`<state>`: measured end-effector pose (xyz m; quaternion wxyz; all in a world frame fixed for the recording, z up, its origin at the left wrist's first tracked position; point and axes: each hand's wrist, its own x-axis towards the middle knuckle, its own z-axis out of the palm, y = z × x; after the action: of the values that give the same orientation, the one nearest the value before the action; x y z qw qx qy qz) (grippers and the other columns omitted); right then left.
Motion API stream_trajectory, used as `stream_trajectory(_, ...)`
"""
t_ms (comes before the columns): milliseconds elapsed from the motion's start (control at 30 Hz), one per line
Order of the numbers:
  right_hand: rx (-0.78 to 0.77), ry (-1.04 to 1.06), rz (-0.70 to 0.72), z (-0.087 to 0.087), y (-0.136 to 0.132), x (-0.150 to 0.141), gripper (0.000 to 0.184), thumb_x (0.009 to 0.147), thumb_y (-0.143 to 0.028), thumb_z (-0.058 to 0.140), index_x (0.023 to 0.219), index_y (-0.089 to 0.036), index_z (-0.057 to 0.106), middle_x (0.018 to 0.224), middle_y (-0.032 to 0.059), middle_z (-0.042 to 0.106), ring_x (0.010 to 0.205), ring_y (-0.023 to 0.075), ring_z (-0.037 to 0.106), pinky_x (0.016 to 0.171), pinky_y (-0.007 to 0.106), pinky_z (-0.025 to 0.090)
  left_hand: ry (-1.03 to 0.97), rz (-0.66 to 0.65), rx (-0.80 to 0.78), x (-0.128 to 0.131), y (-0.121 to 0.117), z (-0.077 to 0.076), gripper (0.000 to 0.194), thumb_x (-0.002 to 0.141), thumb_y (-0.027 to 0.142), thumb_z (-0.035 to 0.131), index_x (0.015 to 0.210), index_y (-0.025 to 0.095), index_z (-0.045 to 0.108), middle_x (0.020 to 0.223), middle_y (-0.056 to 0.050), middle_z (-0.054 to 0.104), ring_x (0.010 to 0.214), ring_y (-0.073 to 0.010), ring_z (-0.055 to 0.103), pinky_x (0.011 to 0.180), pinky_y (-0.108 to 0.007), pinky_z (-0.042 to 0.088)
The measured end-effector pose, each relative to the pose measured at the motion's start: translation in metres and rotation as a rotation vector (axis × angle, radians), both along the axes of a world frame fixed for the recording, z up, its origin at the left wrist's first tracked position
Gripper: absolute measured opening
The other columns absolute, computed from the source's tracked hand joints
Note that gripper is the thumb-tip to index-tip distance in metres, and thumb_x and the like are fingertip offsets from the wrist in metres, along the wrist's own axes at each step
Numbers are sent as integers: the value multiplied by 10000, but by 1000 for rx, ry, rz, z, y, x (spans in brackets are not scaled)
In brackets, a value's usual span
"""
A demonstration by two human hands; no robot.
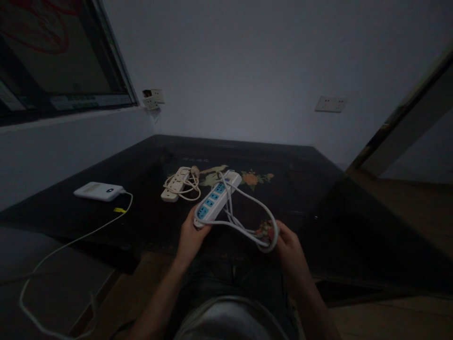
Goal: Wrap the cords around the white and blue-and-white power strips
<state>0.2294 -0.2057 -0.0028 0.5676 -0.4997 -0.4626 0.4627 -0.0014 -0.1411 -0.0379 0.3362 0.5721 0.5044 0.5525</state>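
A white power strip (218, 198) with blue socket faces slants over the middle of the dark table. My left hand (191, 231) is closed around its near end. The strip's white cord (255, 200) loops off to the right, with one length passing over the near end of the strip. At the right of these loops, my right hand (287, 238) grips the gathered cord with bent fingers. Part of the cord is hidden behind those fingers. Left of the strip lies a second, cream power strip (171, 192) with its own cord wound loosely over it.
The dark table (293, 184) has a painted flower pattern. A white device (99, 191) lies at left, its cable (85, 233) running over the table's edge. A yellow tag (120, 210) lies by the cable. Wall sockets (330, 104) are at the back; a window (63, 52) is at left.
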Motion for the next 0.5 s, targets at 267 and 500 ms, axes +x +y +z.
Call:
stream_trajectory(267,97,-94,-233,10,-17,15,252,755,-408,654,854,-176,656,672,23,649,624,162,575,603,255,454,-96,48,-55,-3,7,8,550,691,315,676,1185,113,544,1144,-126,661,1016,-228,643,920,-354,489)
stream_trajectory(500,138,-6,-357,-6,-23,22,238,770,-408,636,854,-187,653,705,45,649,656,181,600,609,291,475,-48,96,-27,-9,8,8,535,703,302,664,1194,119,555,1134,-112,666,1011,-214,647,905,-325,499)
